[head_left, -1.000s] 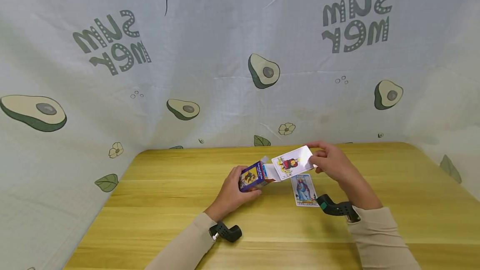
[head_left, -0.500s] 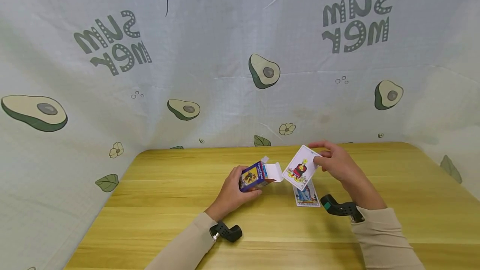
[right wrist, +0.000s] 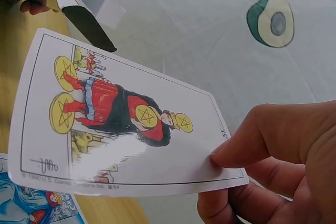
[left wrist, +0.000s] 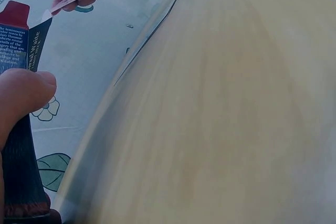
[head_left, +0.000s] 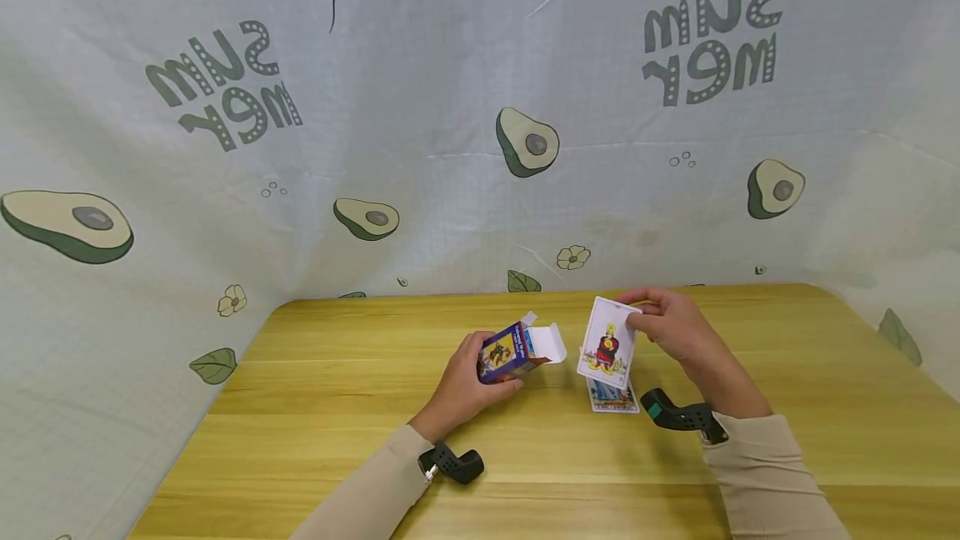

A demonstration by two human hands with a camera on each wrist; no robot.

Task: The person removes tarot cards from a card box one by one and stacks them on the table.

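Note:
My left hand [head_left: 467,375] grips a purple tarot card box [head_left: 501,354] whose white end flap [head_left: 550,342] hangs open toward the right. Between thumb and fingers, my right hand [head_left: 671,325] pinches a tarot card [head_left: 609,342] by its upper right corner, picture side up. In the right wrist view that card [right wrist: 121,114] shows a seated figure in red with yellow pentacle discs, and it bends slightly. Below it a second, blue-toned tarot card [head_left: 613,400] lies on the table, partly covered by the held card in the head view.
The wooden table [head_left: 337,407] ends at a back edge against a hanging white cloth [head_left: 450,190] printed with avocados and lettering. Black camera mounts sit on both wrists, the left one [head_left: 459,465] close over the table.
My right hand has drawn the card away from the box flap, to the right, and turned it more upright over the card on the table. The left hand and box have stayed put.

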